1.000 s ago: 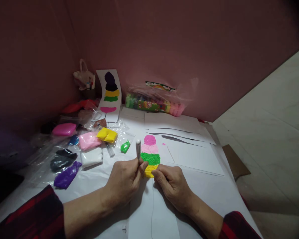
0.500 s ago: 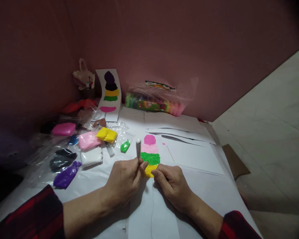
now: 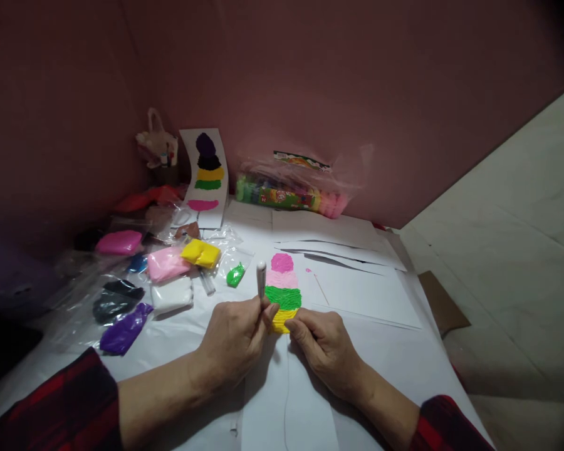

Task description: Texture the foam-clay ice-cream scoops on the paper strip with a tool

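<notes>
My left hand (image 3: 237, 338) is closed around a whitish pen (image 3: 261, 280), which stands nearly upright out of the fist. My right hand (image 3: 326, 343) is closed too, thumb pressed to the fingers at the right edge of a yellow clay band (image 3: 282, 322); whatever it pinches is hidden. Both hands rest over a white paper strip (image 3: 289, 401) with a thin line down its lower part. Above the yellow band come a green band (image 3: 282, 298), a light pink band (image 3: 282, 279) and a round magenta piece (image 3: 282, 262), all with a ridged surface.
Clay packs lie at left: purple (image 3: 125, 330), white (image 3: 172, 294), yellow (image 3: 200, 253) and several others. A green clay lump (image 3: 235, 274) is in a bag. Behind stand a paper with coloured bands (image 3: 211, 218) and a bagged clay set (image 3: 289, 197). Paper sheets (image 3: 366, 297) lie at right.
The view has shifted very slightly. Both hands keep the same place and grip over the clay bands, and the pen stays upright.
</notes>
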Demonstrator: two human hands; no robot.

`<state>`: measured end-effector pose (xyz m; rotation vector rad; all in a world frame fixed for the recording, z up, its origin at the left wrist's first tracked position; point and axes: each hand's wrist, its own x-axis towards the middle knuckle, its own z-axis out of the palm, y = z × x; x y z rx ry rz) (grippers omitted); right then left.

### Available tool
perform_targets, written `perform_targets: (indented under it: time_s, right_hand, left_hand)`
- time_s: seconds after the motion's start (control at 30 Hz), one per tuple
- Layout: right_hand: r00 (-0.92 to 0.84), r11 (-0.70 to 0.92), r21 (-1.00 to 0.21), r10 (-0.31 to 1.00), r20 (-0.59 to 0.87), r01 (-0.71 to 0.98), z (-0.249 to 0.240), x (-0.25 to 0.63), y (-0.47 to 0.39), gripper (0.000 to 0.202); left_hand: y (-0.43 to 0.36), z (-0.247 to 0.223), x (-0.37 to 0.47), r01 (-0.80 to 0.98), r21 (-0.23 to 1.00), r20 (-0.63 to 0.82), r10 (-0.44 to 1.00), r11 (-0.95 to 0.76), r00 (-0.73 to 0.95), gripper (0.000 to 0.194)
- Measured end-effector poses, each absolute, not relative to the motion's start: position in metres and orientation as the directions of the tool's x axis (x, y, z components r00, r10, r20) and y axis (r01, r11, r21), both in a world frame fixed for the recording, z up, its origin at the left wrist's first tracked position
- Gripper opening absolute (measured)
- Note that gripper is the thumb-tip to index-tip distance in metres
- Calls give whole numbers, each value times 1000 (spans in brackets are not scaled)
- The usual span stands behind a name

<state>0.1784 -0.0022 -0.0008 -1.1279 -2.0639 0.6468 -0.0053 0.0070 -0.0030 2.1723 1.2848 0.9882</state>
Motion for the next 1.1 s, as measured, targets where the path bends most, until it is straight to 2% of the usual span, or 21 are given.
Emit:
perform_targets:
  time_s: [0.2,0.6,1.1]
  right_hand:
    - [-393,502,-690,859,328,520,-1,179,-2,42]
    - [-390,522,-679,849,356,516,-2,179,-2,44]
    - [-391,498,-689,862,324,527,-3,179,-2,42]
  left_hand:
    - [7,-3,-6,585,674,321,892,-451,317,37]
    - [8,-4,-4,563,677,346,880,-474,325,35]
    - [6,-3,-6,605,633,363,875,-483,319,38]
